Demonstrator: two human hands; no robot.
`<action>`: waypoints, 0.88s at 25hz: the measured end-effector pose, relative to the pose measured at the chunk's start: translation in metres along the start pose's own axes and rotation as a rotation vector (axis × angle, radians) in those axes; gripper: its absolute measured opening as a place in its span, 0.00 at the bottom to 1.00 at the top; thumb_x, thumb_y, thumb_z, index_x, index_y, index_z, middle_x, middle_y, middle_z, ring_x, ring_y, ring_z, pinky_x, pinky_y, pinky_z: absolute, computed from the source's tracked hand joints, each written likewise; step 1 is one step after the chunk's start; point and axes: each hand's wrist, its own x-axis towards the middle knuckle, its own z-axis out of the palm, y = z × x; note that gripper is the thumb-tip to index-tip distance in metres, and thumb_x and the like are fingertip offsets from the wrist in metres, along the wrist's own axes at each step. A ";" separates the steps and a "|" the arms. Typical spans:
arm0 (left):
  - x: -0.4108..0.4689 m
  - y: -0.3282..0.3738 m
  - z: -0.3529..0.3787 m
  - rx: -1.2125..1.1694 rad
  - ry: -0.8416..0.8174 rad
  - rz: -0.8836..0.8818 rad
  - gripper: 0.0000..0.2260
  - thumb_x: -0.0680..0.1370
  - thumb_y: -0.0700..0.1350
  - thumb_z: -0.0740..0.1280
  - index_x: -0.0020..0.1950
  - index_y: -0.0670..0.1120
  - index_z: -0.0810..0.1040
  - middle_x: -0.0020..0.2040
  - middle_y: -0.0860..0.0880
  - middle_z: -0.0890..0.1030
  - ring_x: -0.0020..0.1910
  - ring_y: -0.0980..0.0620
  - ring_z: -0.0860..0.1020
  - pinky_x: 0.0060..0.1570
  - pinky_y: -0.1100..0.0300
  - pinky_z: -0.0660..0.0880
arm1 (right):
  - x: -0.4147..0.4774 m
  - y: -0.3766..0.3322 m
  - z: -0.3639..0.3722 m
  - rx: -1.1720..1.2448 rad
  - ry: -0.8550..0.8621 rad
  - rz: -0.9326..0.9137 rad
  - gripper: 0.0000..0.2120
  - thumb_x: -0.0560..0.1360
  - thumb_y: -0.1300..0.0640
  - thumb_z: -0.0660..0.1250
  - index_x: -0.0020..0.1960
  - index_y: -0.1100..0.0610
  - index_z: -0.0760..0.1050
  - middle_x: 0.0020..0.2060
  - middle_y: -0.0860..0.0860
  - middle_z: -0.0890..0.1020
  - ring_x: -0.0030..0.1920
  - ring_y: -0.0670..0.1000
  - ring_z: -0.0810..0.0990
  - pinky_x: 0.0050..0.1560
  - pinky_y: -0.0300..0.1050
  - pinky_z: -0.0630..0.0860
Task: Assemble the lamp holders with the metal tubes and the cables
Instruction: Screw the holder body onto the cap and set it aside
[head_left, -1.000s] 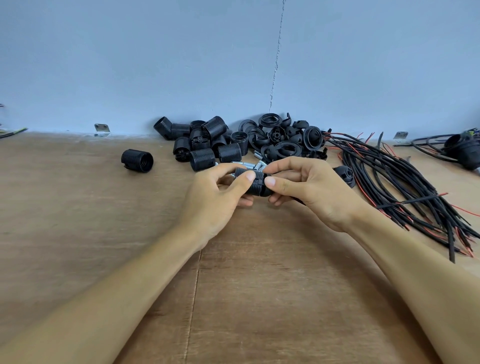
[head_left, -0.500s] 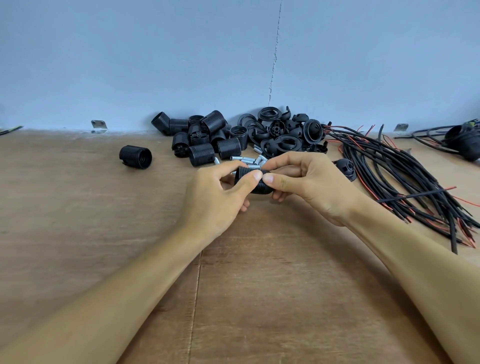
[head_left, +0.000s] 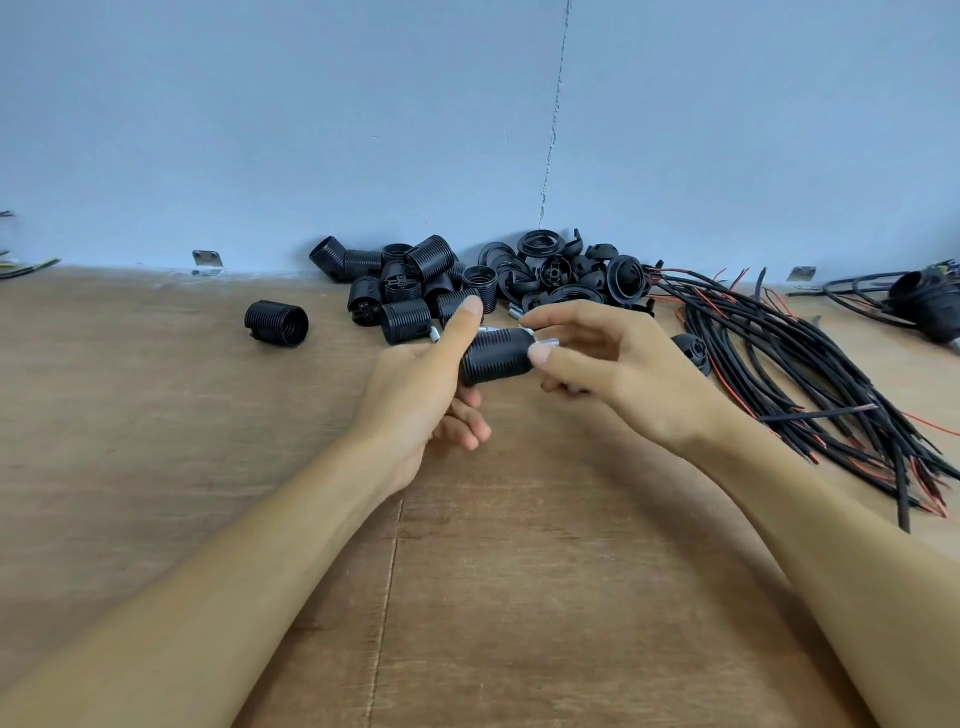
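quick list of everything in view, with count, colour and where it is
black ribbed plastic lamp holder: one, black, held between the hands
loose ribbed plastic sleeves: a pile, black, by the wall
lone ribbed sleeve: one, black, left of the pile
plastic rings and caps: a pile, black, right of the sleeves
short metal tubes: a few, silver, behind the hands
cables: a bundle, black and red, table's right side
wired lamp holders: count unclear, black, far right
metal brackets: two, silver, at the wall's foot
wooden table: one, brown
wall: one, blue, behind
left hand: grips the lamp holder
right hand: thumb at the holder's end, grip unclear
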 end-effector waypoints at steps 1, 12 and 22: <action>0.000 0.001 0.000 0.022 -0.014 -0.004 0.29 0.75 0.69 0.67 0.49 0.40 0.82 0.26 0.47 0.76 0.21 0.47 0.77 0.18 0.63 0.68 | 0.000 0.001 0.001 -0.038 -0.017 -0.023 0.12 0.77 0.54 0.72 0.60 0.48 0.80 0.49 0.53 0.85 0.47 0.55 0.84 0.52 0.48 0.81; -0.001 -0.009 -0.008 -0.018 -0.109 0.191 0.14 0.77 0.56 0.73 0.49 0.45 0.85 0.37 0.44 0.85 0.28 0.44 0.80 0.25 0.59 0.75 | -0.001 0.011 0.014 -0.362 0.091 -0.083 0.12 0.77 0.44 0.70 0.58 0.46 0.80 0.40 0.39 0.82 0.42 0.37 0.79 0.43 0.29 0.69; -0.004 -0.015 -0.004 0.179 -0.186 0.364 0.18 0.70 0.59 0.77 0.54 0.52 0.83 0.41 0.48 0.86 0.30 0.51 0.79 0.29 0.59 0.75 | 0.001 0.015 0.004 -0.555 0.092 -0.007 0.33 0.64 0.24 0.64 0.63 0.42 0.77 0.48 0.39 0.82 0.51 0.41 0.79 0.55 0.48 0.77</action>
